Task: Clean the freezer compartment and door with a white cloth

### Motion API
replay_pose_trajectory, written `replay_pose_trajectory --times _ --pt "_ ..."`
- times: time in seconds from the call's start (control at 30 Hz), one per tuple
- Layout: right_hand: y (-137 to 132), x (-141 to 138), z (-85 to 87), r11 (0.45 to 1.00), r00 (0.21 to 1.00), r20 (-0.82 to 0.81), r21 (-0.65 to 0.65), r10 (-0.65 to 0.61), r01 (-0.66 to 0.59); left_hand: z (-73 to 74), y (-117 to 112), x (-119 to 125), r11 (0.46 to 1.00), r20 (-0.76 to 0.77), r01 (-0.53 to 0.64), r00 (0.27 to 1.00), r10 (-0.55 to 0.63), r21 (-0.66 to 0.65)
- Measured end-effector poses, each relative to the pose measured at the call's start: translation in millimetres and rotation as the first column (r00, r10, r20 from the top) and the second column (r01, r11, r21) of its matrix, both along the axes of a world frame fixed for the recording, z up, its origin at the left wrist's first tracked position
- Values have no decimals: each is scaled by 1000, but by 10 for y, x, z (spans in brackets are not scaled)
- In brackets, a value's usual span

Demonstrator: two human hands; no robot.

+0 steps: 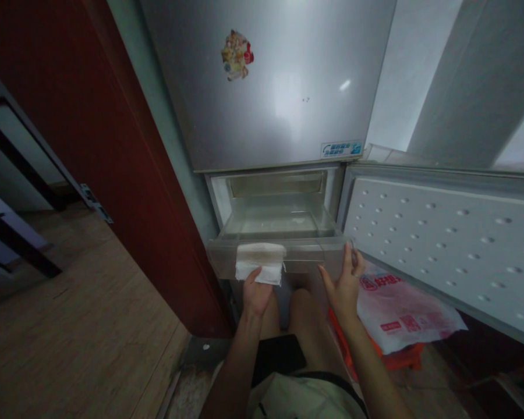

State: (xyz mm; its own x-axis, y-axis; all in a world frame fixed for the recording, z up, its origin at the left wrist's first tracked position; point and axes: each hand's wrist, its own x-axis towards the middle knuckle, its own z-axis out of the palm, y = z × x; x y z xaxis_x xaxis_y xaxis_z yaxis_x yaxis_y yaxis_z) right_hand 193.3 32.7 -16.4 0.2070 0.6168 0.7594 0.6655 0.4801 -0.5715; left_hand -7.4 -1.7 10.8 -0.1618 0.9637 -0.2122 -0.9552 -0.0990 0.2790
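Observation:
A clear plastic drawer (pixel 308 254) is pulled part way out of the silver fridge (pixel 271 87). My left hand (pixel 257 294) is closed on a folded white cloth (pixel 261 262) and presses it against the drawer's front edge. My right hand (pixel 346 283) grips the drawer's front right corner, fingers over the rim. Nothing shows inside the drawer. My bare knees are just below it.
The lower fridge door (pixel 445 244) stands open to the right, its dimpled white inner panel facing me. A white plastic bag with red print (pixel 402 311) lies on an orange stool (pixel 393 358) at my right. A dark red door (pixel 109 151) is on the left, with wooden floor (pixel 70 326) beyond.

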Motion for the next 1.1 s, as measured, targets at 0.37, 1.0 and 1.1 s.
replay_pose_trajectory --times 0.37,1.0,1.1 --pt "6 11 -5 1000 1000 -21 -9 -2 2 171 25 412 999 5 -45 999 45 -1" --pt "-4 0 -1 1000 1000 -16 -16 8 -8 191 -72 425 1000 13 -8 1000 9 -29" --pt "6 9 -8 1000 1000 -7 -7 7 -7 215 -121 171 996 -6 -77 997 77 -49"
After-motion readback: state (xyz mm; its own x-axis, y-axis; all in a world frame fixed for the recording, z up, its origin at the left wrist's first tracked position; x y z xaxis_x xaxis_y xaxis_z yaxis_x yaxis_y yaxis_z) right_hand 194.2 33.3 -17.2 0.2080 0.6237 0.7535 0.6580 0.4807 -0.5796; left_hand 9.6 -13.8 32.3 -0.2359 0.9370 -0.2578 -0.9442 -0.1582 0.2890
